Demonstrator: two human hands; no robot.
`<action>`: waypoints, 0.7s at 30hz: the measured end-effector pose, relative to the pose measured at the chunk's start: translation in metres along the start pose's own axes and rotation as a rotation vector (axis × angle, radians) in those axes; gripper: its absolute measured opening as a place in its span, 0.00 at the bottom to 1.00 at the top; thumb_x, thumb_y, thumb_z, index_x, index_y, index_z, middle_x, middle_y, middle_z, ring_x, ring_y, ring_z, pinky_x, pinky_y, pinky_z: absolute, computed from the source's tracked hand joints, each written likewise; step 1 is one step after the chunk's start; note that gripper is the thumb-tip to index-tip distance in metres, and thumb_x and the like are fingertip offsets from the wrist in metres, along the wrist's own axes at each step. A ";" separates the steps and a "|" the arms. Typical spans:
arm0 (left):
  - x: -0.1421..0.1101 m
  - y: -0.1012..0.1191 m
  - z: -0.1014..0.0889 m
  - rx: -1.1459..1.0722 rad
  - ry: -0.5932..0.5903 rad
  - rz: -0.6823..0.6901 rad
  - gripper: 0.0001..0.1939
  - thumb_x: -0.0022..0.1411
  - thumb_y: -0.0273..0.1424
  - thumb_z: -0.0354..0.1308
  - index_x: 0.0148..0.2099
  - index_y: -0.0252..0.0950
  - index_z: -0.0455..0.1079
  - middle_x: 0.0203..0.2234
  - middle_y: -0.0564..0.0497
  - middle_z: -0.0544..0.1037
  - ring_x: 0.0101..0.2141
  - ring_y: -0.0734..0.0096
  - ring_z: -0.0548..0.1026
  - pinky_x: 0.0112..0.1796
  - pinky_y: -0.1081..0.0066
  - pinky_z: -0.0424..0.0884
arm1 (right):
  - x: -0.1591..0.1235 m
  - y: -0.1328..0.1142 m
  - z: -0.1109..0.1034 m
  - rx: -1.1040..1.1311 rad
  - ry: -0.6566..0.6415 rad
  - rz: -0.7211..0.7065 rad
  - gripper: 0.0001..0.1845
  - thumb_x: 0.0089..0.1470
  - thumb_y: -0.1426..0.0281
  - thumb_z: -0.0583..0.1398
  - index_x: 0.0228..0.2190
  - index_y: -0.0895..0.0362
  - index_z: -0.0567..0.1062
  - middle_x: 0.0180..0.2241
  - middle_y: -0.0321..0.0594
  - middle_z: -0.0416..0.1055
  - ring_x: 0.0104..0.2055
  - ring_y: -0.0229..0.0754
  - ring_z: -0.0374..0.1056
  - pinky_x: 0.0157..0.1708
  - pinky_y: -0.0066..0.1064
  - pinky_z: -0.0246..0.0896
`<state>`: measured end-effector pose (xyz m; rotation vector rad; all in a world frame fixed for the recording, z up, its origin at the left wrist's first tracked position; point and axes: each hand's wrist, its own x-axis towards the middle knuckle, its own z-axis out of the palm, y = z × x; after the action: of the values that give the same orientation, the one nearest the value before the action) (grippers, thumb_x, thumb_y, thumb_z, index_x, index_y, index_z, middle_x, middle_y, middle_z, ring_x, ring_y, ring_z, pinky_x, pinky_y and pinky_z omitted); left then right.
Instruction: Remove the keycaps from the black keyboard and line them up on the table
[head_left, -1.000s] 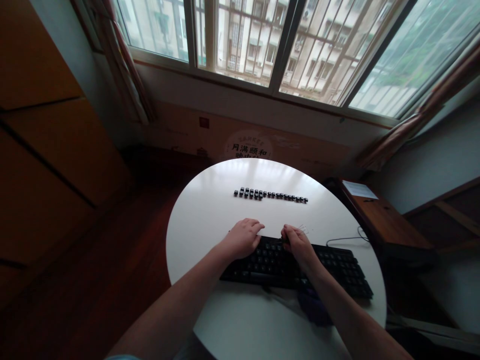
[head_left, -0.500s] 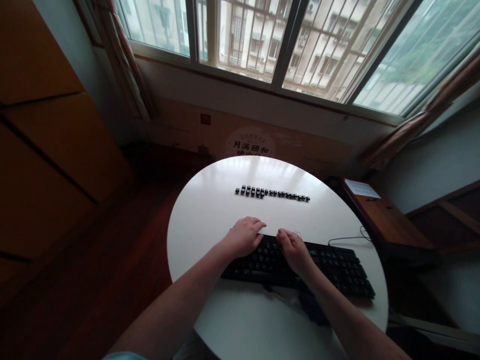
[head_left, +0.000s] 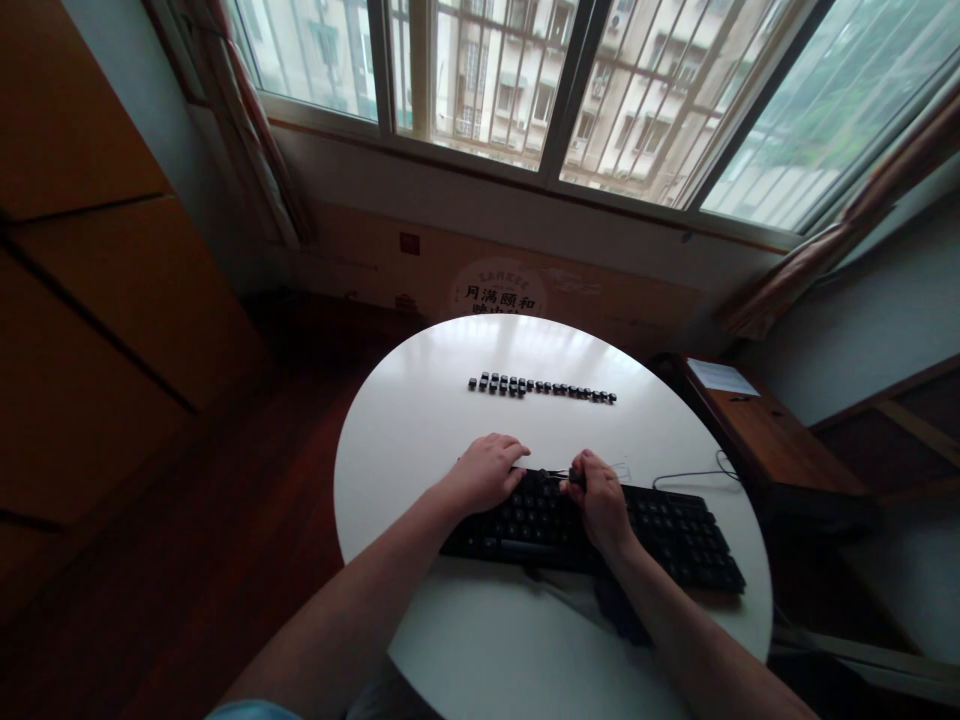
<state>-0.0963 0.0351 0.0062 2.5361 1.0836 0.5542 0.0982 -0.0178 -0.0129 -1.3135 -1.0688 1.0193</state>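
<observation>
A black keyboard lies across the near part of a round white table. My left hand rests on the keyboard's left end with its fingers curled over the far edge. My right hand is closed in a pinch over the top row of keys, gripping a small dark thing, perhaps a keycap or a puller; I cannot make out which. A thin wire tool shows just beyond its knuckles. A row of several loose black keycaps lies further back on the table.
The keyboard's cable runs off to the right towards a brown side table holding a sheet of paper. A cardboard box stands under the window. Wooden cabinets line the left.
My right hand has shifted slightly along the keyboard's top row and lifted a little, staying pinched. My left hand has stayed on the keyboard's left end.
</observation>
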 end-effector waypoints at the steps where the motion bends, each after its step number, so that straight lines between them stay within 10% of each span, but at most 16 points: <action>1: 0.000 0.001 -0.001 -0.013 0.005 0.013 0.15 0.67 0.34 0.51 0.52 0.37 0.71 0.49 0.45 0.75 0.51 0.58 0.69 0.53 0.59 0.64 | -0.001 -0.001 0.000 0.019 -0.004 -0.016 0.23 0.61 0.51 0.50 0.23 0.54 0.59 0.17 0.29 0.53 0.20 0.36 0.55 0.22 0.27 0.54; 12: 0.003 0.008 -0.009 -0.235 0.045 0.047 0.13 0.70 0.34 0.42 0.40 0.36 0.67 0.37 0.46 0.72 0.42 0.63 0.68 0.47 0.63 0.67 | -0.022 -0.040 -0.015 -0.567 -0.200 -0.597 0.22 0.66 0.59 0.46 0.24 0.54 0.66 0.24 0.39 0.62 0.30 0.43 0.60 0.33 0.35 0.58; 17: 0.003 0.007 -0.012 -0.354 0.097 -0.009 0.13 0.69 0.34 0.42 0.38 0.37 0.65 0.36 0.48 0.71 0.41 0.64 0.69 0.46 0.64 0.67 | -0.010 -0.059 -0.020 -0.865 -0.092 -0.771 0.17 0.65 0.65 0.48 0.37 0.53 0.75 0.52 0.48 0.66 0.55 0.52 0.60 0.54 0.48 0.55; 21: 0.002 0.010 -0.013 -0.489 0.085 0.003 0.13 0.69 0.36 0.42 0.39 0.37 0.65 0.35 0.49 0.72 0.39 0.65 0.70 0.44 0.65 0.68 | 0.004 -0.059 -0.010 -0.866 -0.344 -0.715 0.19 0.65 0.69 0.48 0.54 0.52 0.69 0.42 0.45 0.73 0.39 0.43 0.70 0.39 0.34 0.66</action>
<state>-0.0950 0.0321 0.0220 2.1036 0.8442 0.8202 0.1073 -0.0165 0.0465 -1.2311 -2.1949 0.2088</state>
